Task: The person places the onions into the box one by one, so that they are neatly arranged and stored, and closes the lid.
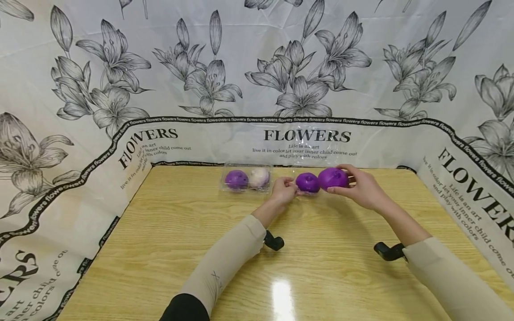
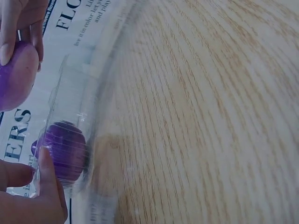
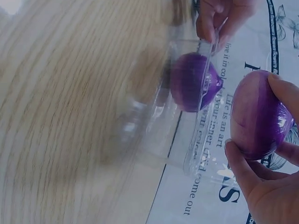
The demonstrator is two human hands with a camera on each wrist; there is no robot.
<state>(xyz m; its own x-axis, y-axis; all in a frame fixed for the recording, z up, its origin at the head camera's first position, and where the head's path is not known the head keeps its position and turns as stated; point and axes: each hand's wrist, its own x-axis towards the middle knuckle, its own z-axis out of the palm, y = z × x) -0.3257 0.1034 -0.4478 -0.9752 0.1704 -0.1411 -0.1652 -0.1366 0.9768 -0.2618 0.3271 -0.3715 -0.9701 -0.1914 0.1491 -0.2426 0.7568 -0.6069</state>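
My right hand (image 1: 363, 185) grips a shiny purple onion (image 1: 334, 178) between thumb and fingers. In the right wrist view this onion (image 3: 261, 114) shows a paler pinkish underside, held just above the clear plastic container (image 3: 190, 156). My left hand (image 1: 284, 191) pinches the near left rim of that container, seen closely in the left wrist view. Inside the container, at its left end, sits another purple onion (image 1: 307, 183) with a small pointed tip. The other end of the container holds nothing in the left wrist view.
Left of my hands stands a second clear container (image 1: 262, 189) with a purple round item (image 1: 237, 179) and a whitish one (image 1: 259, 177) tinged purple. Both containers are near the back edge of the wooden table (image 1: 180, 232). A flower-printed cloth (image 1: 225, 98) rises behind and at the sides.
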